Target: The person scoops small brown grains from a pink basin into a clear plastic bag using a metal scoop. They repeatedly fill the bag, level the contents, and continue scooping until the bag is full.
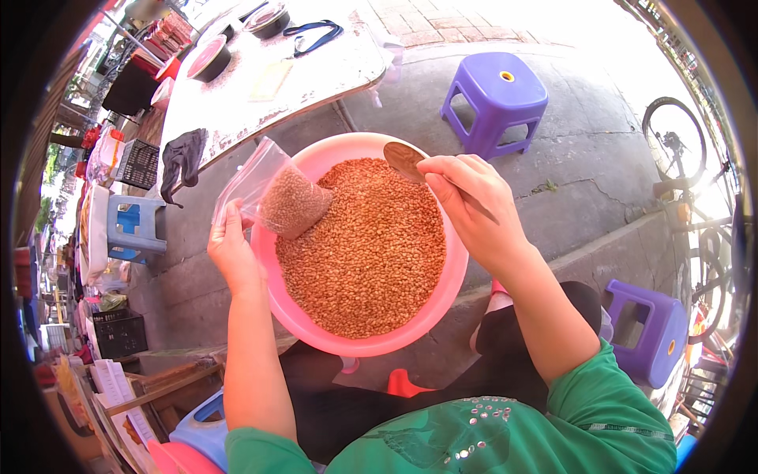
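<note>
In front of me stands a round pink plastic basin (278,308), holding a wide heap of small reddish-brown grains (367,255). My left hand (232,243) grips the upper edge of a clear zip-top plastic bag (254,172). The bag is partly filled with similar grains, and its lower end rests on the heap at the basin's left side. With my right hand (474,201) I hold a metal spoon (404,161) by its handle. Its bowl is over the far right part of the heap, and I see no grains heaped on it.
A purple plastic stool (497,101) stands beyond the basin, another purple stool (648,332) to my right. Ahead on the left, a white-topped table (237,118) carries lidded bowls (210,62), a lanyard (314,32) and a dark cloth (182,160). A blue stool (136,228) is farther left.
</note>
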### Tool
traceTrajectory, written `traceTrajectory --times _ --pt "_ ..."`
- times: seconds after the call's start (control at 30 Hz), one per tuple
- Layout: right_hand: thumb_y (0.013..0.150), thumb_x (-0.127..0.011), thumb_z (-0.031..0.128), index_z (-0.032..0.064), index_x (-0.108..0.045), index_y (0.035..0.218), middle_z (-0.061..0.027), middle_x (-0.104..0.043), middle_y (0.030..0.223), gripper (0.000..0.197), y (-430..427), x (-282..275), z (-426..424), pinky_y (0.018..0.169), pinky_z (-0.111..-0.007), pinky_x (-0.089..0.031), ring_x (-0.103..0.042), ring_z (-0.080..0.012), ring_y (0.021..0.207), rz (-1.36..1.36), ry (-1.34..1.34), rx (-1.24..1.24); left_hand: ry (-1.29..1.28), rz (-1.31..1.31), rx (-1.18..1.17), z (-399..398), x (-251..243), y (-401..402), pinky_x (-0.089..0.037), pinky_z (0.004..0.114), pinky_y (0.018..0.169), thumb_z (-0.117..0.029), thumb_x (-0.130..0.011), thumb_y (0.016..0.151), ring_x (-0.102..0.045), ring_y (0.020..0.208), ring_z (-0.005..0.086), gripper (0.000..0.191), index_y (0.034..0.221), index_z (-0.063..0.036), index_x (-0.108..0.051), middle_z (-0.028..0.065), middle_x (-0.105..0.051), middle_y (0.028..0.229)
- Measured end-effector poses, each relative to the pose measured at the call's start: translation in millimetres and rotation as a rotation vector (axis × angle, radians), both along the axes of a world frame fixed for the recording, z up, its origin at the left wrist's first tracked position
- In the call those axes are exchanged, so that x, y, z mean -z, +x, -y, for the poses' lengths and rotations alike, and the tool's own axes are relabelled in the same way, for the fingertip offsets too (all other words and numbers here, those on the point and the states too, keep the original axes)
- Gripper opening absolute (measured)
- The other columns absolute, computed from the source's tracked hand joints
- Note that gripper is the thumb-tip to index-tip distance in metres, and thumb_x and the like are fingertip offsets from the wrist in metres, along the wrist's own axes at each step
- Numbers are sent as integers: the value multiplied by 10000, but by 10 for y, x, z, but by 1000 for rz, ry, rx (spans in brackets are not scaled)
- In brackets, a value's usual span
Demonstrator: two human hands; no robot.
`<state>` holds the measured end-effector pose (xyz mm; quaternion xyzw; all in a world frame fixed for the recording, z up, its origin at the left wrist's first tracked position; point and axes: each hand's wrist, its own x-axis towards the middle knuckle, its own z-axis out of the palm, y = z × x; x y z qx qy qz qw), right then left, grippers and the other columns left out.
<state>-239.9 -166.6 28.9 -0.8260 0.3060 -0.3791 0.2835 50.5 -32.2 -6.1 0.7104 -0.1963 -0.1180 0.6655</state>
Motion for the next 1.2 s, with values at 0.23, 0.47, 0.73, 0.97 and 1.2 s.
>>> traceTrajectory --times 0.23,0.47,0.73,0.97,1.2 --pt "902 -608 114 62 -649 1058 -110 -635 895 169 154 219 -124 806 -411 -422 -588 -318 858 -110 -92 -72 -78 -120 107 2 51 -21 -482 236 732 -166 -611 951 -590 775 84 205 1026 12 -679 32 -665 880" --pt "845 -659 179 91 -650 997 -61 -582 797 176 200 120 -304 765 -399 -442 -573 -254 829 -133 -117 -341 -46 -134 143 -59 32 -210 -462 253 772 -170 -579 958 -590 801 110 210 1046 -2 -670 30 -664 901" --pt "873 -629 87 44 -643 1080 -98 -606 872 212 130 89 -13 770 -395 -451 -575 -293 861 -8 -112 -230 -141 -144 195 -126 -6 -429 -488 259 815 -116 -605 935 -614 852 120 191 1048 26 -665 72 -675 971" --pt "846 -640 50 43 -649 1093 -98 -609 864 247 267 494 7 782 -394 -456 -589 -286 889 -23 -213 -147 -226 -195 203 -118 -117 -456 -487 260 784 -23 -559 876 -596 804 134 129 995 5 -603 61 -636 924" --pt "847 -655 135 80 -661 1005 -66 -616 844 167 173 133 -233 792 -395 -457 -600 -275 866 -84 -115 -372 100 -348 333 -379 -71 -251 -464 282 804 -42 -569 784 -583 840 154 196 977 -13 -583 63 -604 907"
